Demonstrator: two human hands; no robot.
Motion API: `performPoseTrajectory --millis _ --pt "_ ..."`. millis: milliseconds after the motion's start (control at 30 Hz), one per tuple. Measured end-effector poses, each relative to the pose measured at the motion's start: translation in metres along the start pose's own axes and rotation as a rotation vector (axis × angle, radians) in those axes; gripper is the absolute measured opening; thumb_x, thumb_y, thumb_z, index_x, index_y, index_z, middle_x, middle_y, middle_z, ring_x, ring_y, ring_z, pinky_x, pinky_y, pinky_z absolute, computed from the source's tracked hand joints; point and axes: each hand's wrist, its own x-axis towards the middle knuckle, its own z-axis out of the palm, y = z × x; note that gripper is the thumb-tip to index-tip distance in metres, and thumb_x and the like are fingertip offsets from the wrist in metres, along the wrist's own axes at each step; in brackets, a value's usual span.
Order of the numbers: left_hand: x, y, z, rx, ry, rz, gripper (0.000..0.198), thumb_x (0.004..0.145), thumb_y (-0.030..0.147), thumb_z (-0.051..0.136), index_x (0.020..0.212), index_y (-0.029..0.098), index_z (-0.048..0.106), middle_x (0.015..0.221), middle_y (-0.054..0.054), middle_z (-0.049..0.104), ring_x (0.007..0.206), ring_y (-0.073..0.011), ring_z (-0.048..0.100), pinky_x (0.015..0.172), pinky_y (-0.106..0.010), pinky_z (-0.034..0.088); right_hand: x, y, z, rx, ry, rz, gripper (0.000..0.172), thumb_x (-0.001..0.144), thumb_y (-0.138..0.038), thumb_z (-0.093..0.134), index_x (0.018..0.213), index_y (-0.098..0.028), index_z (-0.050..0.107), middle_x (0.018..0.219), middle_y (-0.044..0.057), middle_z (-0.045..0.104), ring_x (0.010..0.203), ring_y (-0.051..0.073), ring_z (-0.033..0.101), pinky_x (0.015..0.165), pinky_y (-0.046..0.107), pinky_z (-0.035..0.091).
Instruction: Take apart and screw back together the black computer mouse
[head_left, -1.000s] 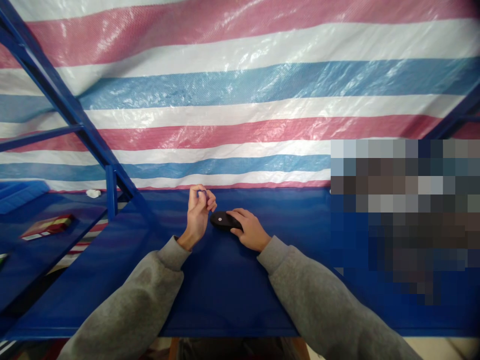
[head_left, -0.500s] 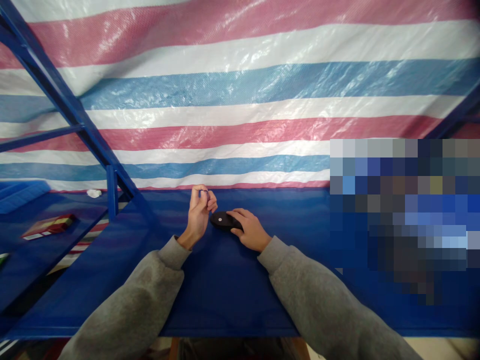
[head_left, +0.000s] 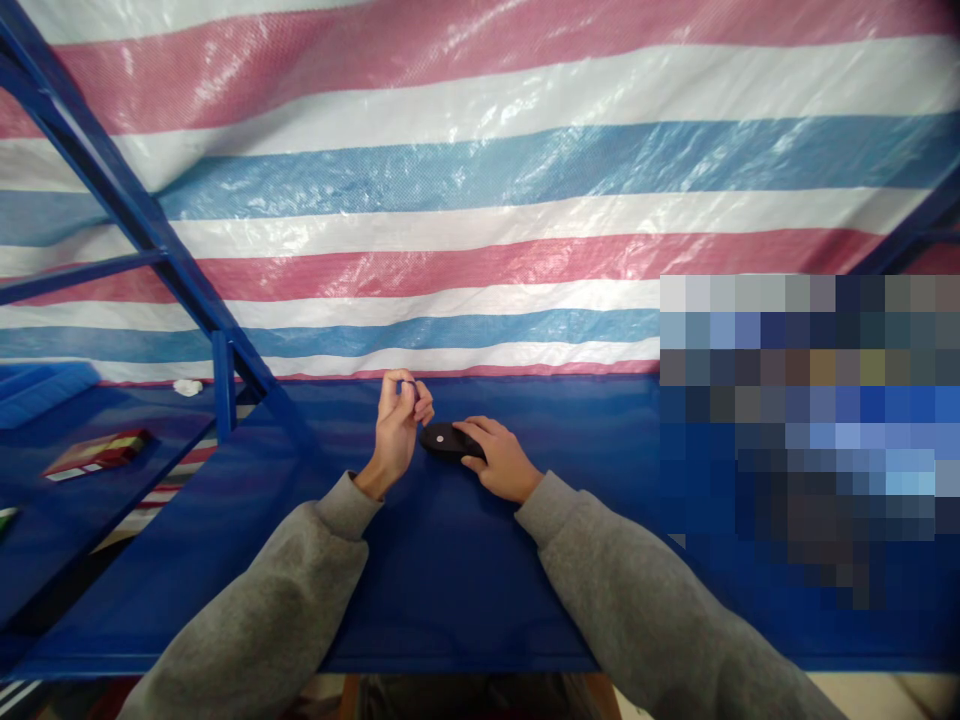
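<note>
A black oval object [head_left: 444, 440] with a small pale dot on top lies on the blue table [head_left: 450, 570], near the middle. My right hand [head_left: 501, 460] rests on its right end, fingers curled over it and holding it down. Just left of it, my left hand [head_left: 397, 425] is raised off the table with thumb and fingertips pinched on a tiny dark piece [head_left: 407, 385] that I cannot make out. Both arms wear grey sleeves.
A striped red, white and blue tarp [head_left: 480, 200] hangs right behind the table. A blue steel frame [head_left: 142, 220] slants at left. A side shelf holds a red flat box [head_left: 97, 450], a white scrap [head_left: 186, 386] and a blue bin [head_left: 45, 385].
</note>
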Motion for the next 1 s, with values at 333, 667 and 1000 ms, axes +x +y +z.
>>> performPoseTrajectory --millis 333,667,1000 --pt "0.0015 0.0021 0.0007 -0.034 0.037 -0.012 0.029 0.089 0.046 0.049 0.08 0.018 0.049 0.061 0.003 0.037 0.051 -0.0075 0.036 0.05 -0.02 0.035 -0.0003 -0.0004 -0.0005 0.004 0.0 -0.002 0.05 0.078 -0.016 0.063 0.127 -0.019 0.051 0.123 0.009 0.055 0.112 0.024 0.049 0.099 0.041 0.038" --pt "0.0034 0.0007 0.0004 -0.005 0.049 0.05 0.027 0.089 0.044 0.05 0.081 0.018 0.049 0.061 0.002 0.04 0.053 -0.0089 0.04 0.05 -0.021 0.036 -0.0008 0.0011 -0.0003 0.002 0.004 -0.005 0.05 0.078 -0.016 0.063 0.127 -0.02 0.051 0.123 0.009 0.054 0.113 0.024 0.048 0.098 0.042 0.039" --pt "0.0008 0.0019 0.0006 -0.035 0.034 0.021 0.017 0.088 0.036 0.055 0.093 0.024 0.045 0.063 0.005 0.039 0.051 -0.007 0.036 0.051 -0.019 0.035 -0.0006 0.0019 0.0008 0.011 0.003 -0.003 0.05 0.078 -0.015 0.062 0.127 -0.02 0.051 0.123 0.009 0.054 0.113 0.024 0.048 0.099 0.042 0.039"
